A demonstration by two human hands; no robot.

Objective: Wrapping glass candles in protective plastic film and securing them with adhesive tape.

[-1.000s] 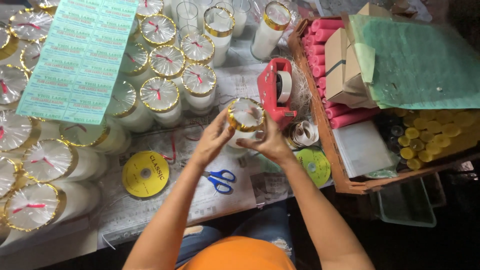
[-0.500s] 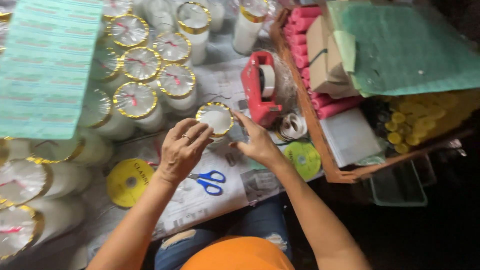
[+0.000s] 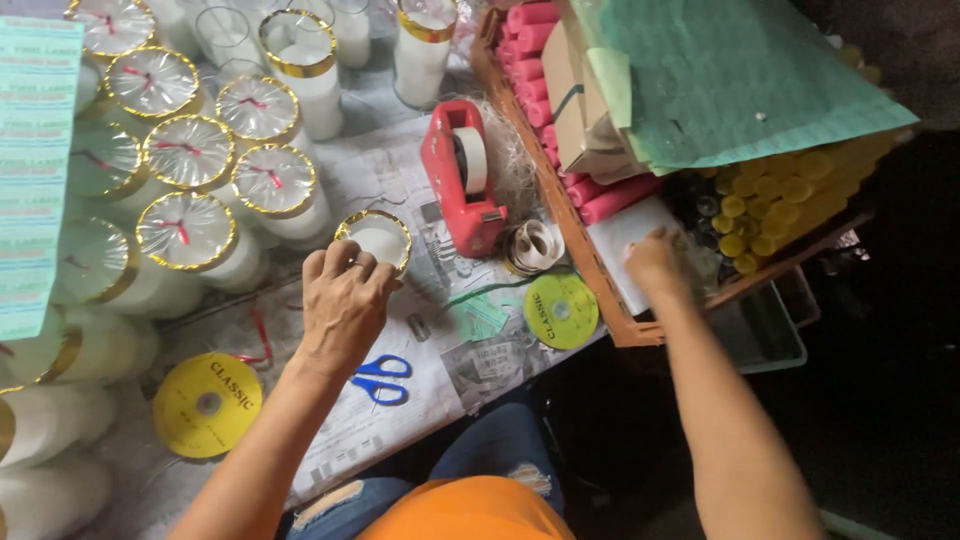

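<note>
My left hand [image 3: 343,305] grips a white candle jar with a gold rim [image 3: 377,238] from the near side, on the paper-covered table. My right hand [image 3: 655,262] reaches into the wooden tray [image 3: 600,300] at the right, fingers on a clear wrapper by a white sheet [image 3: 622,240]; what it holds is hidden. A red tape dispenser [image 3: 458,178] stands just right of the jar.
Several wrapped gold-rimmed candle jars [image 3: 190,150] crowd the left. Blue scissors [image 3: 382,379], a yellow disc [image 3: 207,404] and a green disc [image 3: 560,310] lie near the front edge. The tray holds pink candles [image 3: 530,60], yellow caps [image 3: 790,185] and a green sheet [image 3: 730,75].
My right hand has left the jar and moved right into the wooden tray. My left hand stays on the jar. The camera has shifted right.
</note>
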